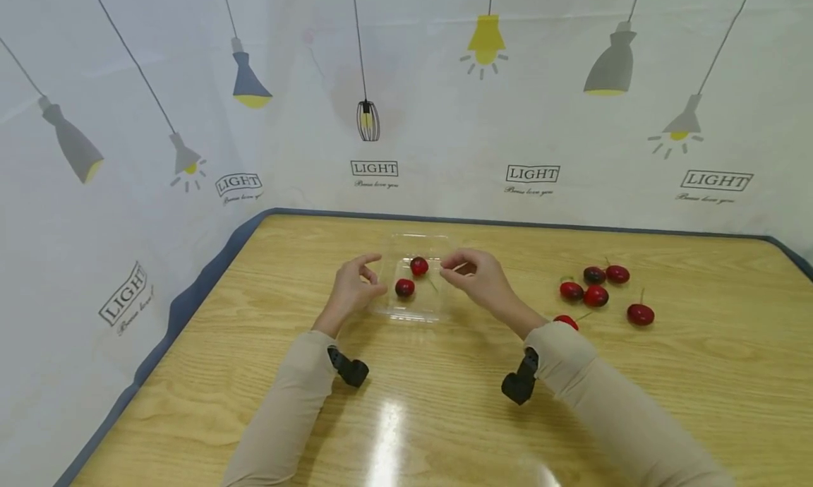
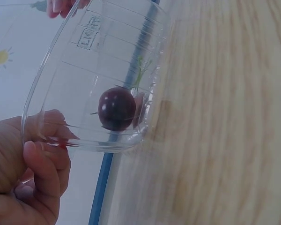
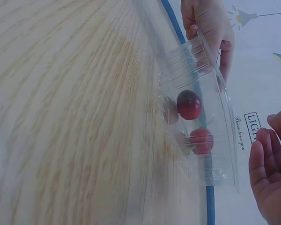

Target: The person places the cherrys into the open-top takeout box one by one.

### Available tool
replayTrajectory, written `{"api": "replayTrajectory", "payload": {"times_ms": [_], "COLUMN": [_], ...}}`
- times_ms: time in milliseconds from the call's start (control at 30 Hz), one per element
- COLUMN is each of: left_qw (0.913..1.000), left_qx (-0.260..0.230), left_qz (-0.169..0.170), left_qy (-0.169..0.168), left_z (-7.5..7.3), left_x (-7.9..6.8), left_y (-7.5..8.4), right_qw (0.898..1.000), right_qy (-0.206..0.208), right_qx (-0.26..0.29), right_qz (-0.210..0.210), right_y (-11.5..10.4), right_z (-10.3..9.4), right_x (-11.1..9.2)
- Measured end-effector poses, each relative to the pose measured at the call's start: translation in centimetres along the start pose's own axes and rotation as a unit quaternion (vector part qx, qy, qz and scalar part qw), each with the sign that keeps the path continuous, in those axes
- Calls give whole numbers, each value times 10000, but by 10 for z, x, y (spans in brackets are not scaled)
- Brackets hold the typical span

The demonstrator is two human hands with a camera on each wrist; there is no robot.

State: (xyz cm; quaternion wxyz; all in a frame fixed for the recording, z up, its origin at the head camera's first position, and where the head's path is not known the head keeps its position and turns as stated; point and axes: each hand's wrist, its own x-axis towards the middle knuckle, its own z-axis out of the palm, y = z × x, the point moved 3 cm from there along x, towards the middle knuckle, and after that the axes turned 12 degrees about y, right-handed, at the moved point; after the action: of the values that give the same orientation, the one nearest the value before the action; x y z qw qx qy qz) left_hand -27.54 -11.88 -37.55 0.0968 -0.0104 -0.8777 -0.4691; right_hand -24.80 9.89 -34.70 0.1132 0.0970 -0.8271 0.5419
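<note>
A clear plastic container stands on the table with two dark red cherries inside, one nearer and one farther back. At its left side my left hand pinches the rim between thumb and fingers, which the left wrist view shows close up. My right hand is by the opposite rim with fingers bent and nothing held. A small gap parts this right hand from the container in the right wrist view.
Several more cherries with thin stems lie on the wooden table to the right. One cherry is partly hidden by my right sleeve. A lamp-printed sheet hangs behind the table and along its left side.
</note>
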Motion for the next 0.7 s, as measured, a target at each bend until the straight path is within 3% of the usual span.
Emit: {"api": "replayTrajectory", "payload": {"times_ms": [300,700], "left_qw": [10000,10000], "left_qx": [9,-66], "left_qz": [25,-20], "left_qy": [17,-38], "left_z": [0,1], "left_x": [0,0], "left_y": [1,1], "right_qw": [9999,9991], "right_qy": [7,341], "right_qx": [100,52], "right_qz": [-54,238], "right_y": [6,6], "right_z": [-23,-66], "right_x": [-10,-13]}}
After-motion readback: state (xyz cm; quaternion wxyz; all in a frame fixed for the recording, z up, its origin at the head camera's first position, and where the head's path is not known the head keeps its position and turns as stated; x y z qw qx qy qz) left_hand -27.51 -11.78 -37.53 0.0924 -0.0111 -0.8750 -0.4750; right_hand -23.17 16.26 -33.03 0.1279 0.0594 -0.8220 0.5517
